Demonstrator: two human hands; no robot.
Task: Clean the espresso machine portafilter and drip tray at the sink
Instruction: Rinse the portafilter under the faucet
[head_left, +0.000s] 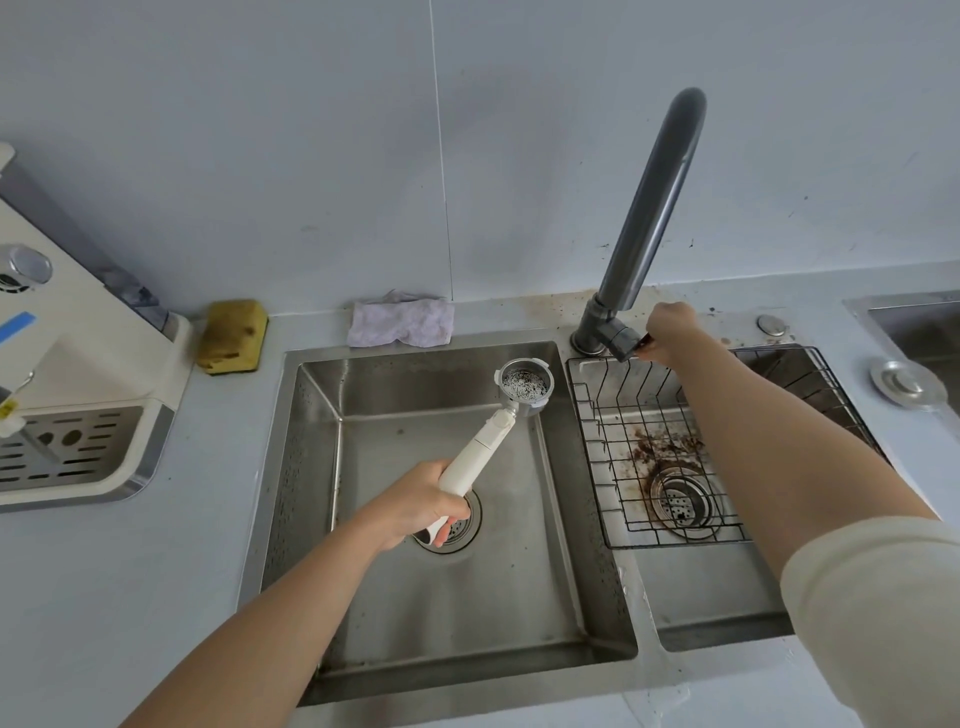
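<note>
view from above the double sink. my left hand (415, 506) is wrapped around the white handle of the portafilter (522, 387), holding it over the left basin (322, 467) with the metal basket up near the back right corner, level and facing upward. dark flecks of coffee grounds cling to the inside of the basket, so i judge it emptied but not yet rinsed. my right hand (670, 332) reaches across to the base of the grey faucet (654, 197), fingers curled round its lever (626, 345); no stream of water shows, and the spout's outlet is out of view. the right basin (717, 587) holds a black wire rack (597, 452), and brown grounds are smeared around its drain strainer (680, 501), which suggests the puck was dumped there. on the counter at left stands the cream espresso machine (78, 358), its slotted drip tray (72, 452) in place at the foot, untouched as far as i can tell. a yellow sponge (234, 336) and a pale lilac cloth (400, 325) lie along the back edge, just behind the left basin. progress, by my reading: early. left to do are the rinse and scrub of the portafilter, then the whole of the drip tray, and likely a wash-down of the stained basin.
</note>
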